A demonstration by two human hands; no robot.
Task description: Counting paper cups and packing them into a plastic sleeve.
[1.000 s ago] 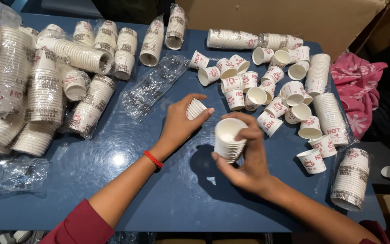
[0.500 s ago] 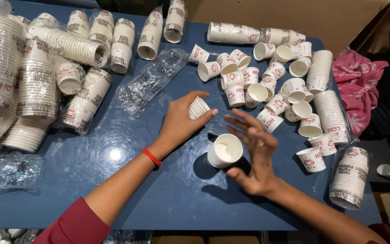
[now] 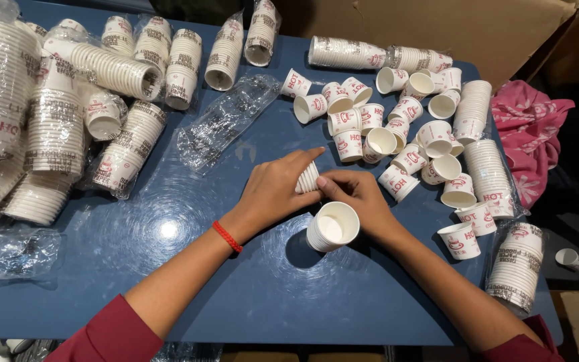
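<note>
Left hand: the left hand [image 3: 273, 191] lies palm down on the blue surface [image 3: 236, 295], its fingers curled over a short nested stack of white paper cups [image 3: 308, 179], grasping it from the side.
Right hand: the right hand [image 3: 355, 196] meets the left at that same short stack, with fingertips pinched on its near end; this grip is closed on the stack too.
Where the stack lies: on its side between the two hands, near the middle of the surface, mostly hidden by the fingers.
Upright cups: a second stack of cups [image 3: 332, 226] stands mouth up just below the right wrist, touching or almost touching the forearm; I cannot tell which.
Doing it well: in my judgement the cups nest cleanly only if the rims stay lined up and the squeeze stays light, since thin paper walls dent easily; the right forearm should stay off the upright stack so it does not tip.
Around: loose printed cups [image 3: 397, 144] lie scattered to the right, wrapped sleeves of cups [image 3: 129, 147] lie to the left, and an empty clear wrapper [image 3: 226, 121] lies just beyond the hands.
</note>
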